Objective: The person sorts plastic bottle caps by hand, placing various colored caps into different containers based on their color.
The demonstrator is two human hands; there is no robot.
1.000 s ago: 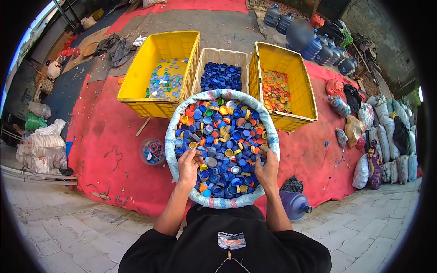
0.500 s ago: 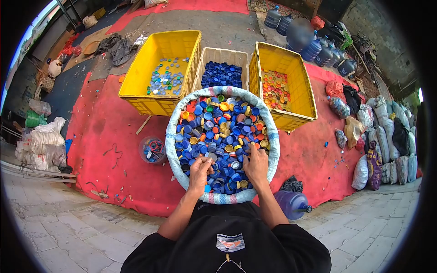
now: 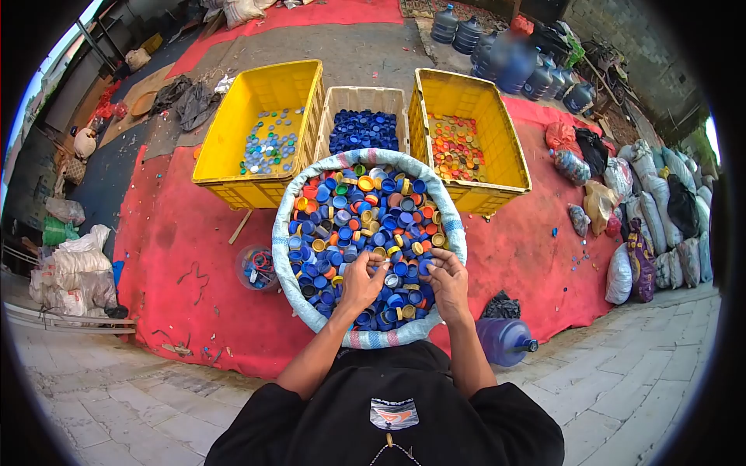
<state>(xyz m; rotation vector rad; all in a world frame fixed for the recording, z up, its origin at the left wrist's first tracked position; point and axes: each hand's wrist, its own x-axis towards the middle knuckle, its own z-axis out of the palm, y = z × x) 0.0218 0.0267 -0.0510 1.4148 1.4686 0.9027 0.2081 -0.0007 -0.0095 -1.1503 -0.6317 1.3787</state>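
A round sack with a rolled pale-blue rim (image 3: 283, 281) stands in front of me, full of blue, orange, yellow and other bottle caps (image 3: 351, 221). Over the middle of the caps is my left hand (image 3: 364, 281), its fingers pinched on a small pale cap (image 3: 385, 264). My right hand (image 3: 449, 286) is above the right part of the pile, with thumb and fingers close together beside a blue cap (image 3: 425, 267); whether it grips that cap is unclear. Behind the sack stand a left yellow crate (image 3: 203, 159), a white crate (image 3: 322, 128) holding blue caps, and a right yellow crate (image 3: 513, 147).
A small tub (image 3: 257, 268) of mixed items sits left of the sack on the red sheet (image 3: 179, 264). To the right lies a large blue water bottle (image 3: 503, 342). Filled sacks (image 3: 619, 276) line the far right, and more water bottles (image 3: 536, 81) stand at the back right.
My left hand has moved right and slightly up, and my right hand has shifted slightly right. The hands are closer together. The sack and crates appear a little further left in view.
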